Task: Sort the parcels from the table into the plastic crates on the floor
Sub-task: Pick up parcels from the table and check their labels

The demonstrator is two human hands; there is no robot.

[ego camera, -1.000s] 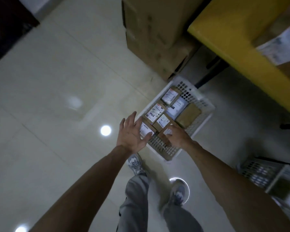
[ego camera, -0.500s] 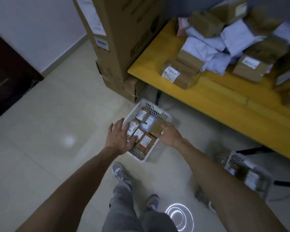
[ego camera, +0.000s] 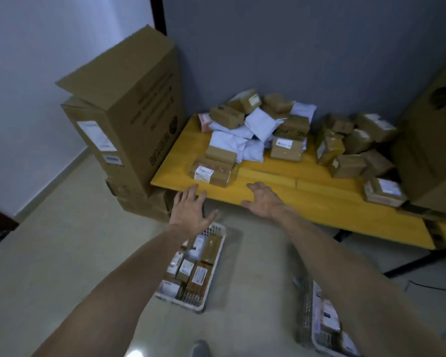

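The crate (ego camera: 183, 304) on the floor under the arms looks nearly full, so another box dropped in may slide off the top. The left hand (ego camera: 191, 210) and right hand (ego camera: 264, 203) hover at the near edge of the counter (ego camera: 319, 199), fingers (ego camera: 194, 189) spread wide, holding nothing. A hasty grab could push the closest parcel (ego camera: 213, 172) off the near left corner. It is a flat brown taped box with a white label, a smaller box stacked on it.

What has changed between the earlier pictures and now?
The left hand and the right hand left the parcels in the crate and rose toward the table edge, both open and empty. The crate stayed on the floor with its parcels; the table pile looks untouched.
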